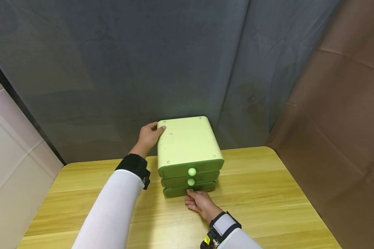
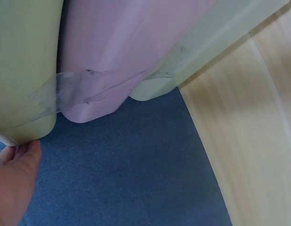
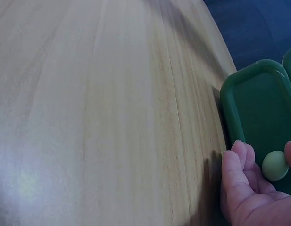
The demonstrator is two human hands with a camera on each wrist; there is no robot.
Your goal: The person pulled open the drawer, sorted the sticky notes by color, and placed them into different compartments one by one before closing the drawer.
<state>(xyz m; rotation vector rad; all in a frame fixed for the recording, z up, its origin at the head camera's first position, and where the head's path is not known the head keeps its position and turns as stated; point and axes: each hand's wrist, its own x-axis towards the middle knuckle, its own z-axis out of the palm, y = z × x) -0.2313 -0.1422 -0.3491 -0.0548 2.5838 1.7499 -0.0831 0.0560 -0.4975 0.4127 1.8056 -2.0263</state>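
Observation:
A small three-tier drawer box [image 1: 188,140] with a pale yellow-green top and green drawer fronts stands at the table's back edge. My left hand [image 1: 149,136] grips its rear left corner, thumb on top and fingers over the back edge. In the left wrist view, the fingers of that hand [image 2: 18,174] lie against the end of the yellow tier [image 2: 25,70]. Low at the front, my right hand [image 1: 200,203] has its thumb and fingers around the round knob [image 3: 275,165] of the bottom drawer [image 1: 177,191]. Above it, the upper knob [image 1: 192,172] and middle knob [image 1: 191,182] are uncovered.
The wooden table [image 1: 252,183] has rounded back corners. A dark grey curtain [image 1: 143,69] hangs right behind the box, with a brown covering [image 1: 336,103] to the right and a white panel [image 1: 15,145] to the left. Clear tape [image 2: 74,92] runs across the box's side.

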